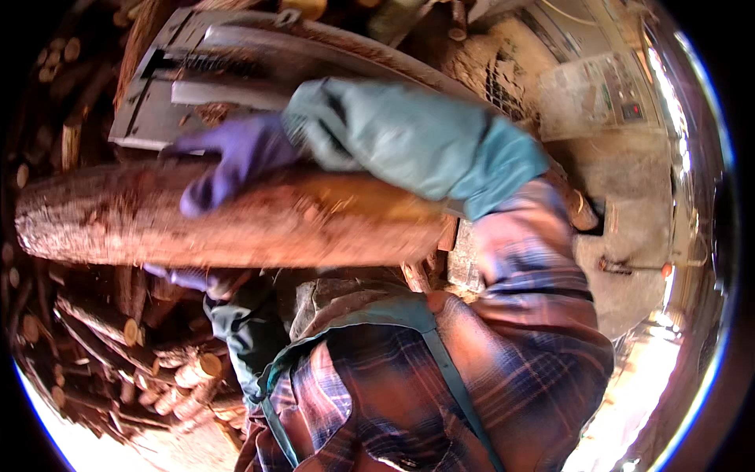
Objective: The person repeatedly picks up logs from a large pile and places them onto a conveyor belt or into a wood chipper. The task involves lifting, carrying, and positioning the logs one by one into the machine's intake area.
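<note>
A thick reddish-brown log lies crosswise in front of me, close to my body. It has a rough barky surface and a yellowish patch toward its right part. My right hand, in a purple glove, reaches over the log from the far side, fingers spread and gripping its top. The teal-sleeved right arm crosses above the log. Below the near edge my left hand, also gloved in purple, holds the log from underneath; most of its fingers are hidden. Just beyond the log stands a grey metal machine bed with pale rails and wood debris.
Cut branches and logs are heaped on the left and near left. At the far right is a machine panel with a red light. Sawdust covers the area behind the bed. A short log lies right of my arm.
</note>
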Motion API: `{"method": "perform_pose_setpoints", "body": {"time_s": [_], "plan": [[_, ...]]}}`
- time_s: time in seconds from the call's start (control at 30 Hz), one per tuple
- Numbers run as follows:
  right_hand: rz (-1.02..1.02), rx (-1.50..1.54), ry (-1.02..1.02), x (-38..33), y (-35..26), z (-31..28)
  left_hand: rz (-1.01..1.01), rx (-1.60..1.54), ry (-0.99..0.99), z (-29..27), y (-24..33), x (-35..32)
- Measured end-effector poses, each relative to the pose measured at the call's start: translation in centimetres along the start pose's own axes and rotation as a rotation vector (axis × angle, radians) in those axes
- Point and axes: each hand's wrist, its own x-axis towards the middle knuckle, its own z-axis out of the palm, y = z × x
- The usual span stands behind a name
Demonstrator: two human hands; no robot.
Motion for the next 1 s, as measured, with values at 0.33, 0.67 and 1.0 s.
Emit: {"method": "perform_pose_setpoints", "body": {"time_s": [0.33,0.67,1.0], "plan": [[-0.28,-0.494,1.001,-37.7,5.1,-6.5,-0.503,0.38,-1.342,17.2,-9.4,-6.0],[0.0,-1.009,1.567,-30.9,6.2,-7.9,-0.368,0.568,-0.7,14.2,-5.5,3.6],[-0.126,-0.535,1.599,-26.8,2.6,-5.4,-0.369,0.652,-0.521,5.3,-2.4,5.6]]}}
